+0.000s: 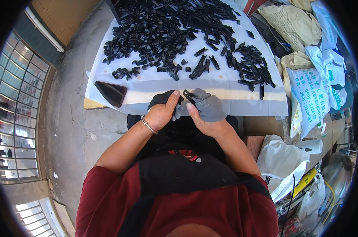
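My right hand (207,110) has its grip pinched on a small, slim black piece (188,95), the bare thumb against its near end and the grey-gloved fingers behind. The piece sits just off my right thumb tip, in the gap between my two hands, above the middle of the near edge of the table (265,107). Its long axis runs slantwise: one end points away and to the left, toward the table's far side, the other comes back to my right thumb.

My left hand (162,110) is just left of it, thumb raised and laid toward the gloved fingers; whether that grip pinches anything I cannot tell, as the fingers are partly hidden. The right hand is clearly the nearer, since it touches the piece; from my left thumb the piece lies to the right, a small gap between.

Past my hands, curved black pieces (157,47) heap toward the far left edge, and slim black pieces (256,67) lie toward the right edge.
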{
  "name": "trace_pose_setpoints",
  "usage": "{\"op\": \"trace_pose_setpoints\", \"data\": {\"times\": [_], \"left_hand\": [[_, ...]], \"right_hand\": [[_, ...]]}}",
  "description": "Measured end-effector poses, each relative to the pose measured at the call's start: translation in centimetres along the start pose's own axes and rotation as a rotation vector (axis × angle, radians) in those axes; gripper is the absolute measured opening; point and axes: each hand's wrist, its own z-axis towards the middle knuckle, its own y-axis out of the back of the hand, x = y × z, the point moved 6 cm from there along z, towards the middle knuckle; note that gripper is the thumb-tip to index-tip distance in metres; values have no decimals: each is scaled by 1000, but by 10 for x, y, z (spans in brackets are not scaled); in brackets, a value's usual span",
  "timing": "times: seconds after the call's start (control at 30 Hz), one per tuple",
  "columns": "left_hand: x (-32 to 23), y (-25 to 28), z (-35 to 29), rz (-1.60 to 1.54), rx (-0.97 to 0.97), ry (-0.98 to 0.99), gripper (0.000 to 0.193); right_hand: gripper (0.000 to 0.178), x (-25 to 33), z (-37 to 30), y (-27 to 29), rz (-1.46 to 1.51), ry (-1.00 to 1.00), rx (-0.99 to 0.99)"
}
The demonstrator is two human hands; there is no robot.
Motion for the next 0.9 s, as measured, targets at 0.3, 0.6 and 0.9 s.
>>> {"op": "trace_pose_setpoints", "data": {"times": [0.3,0.6,0.9], "left_hand": [[-11,9,-1,127,-39,-145,41],[-15,-4,-6,415,57,-205,35],[4,33,47,832,-217,-277,34]], "right_hand": [[19,14,-8,0,-281,135,53],[23,4,-20,-27,-377,226,114],[31,-51,36,-7,-499,-151,272]]}}
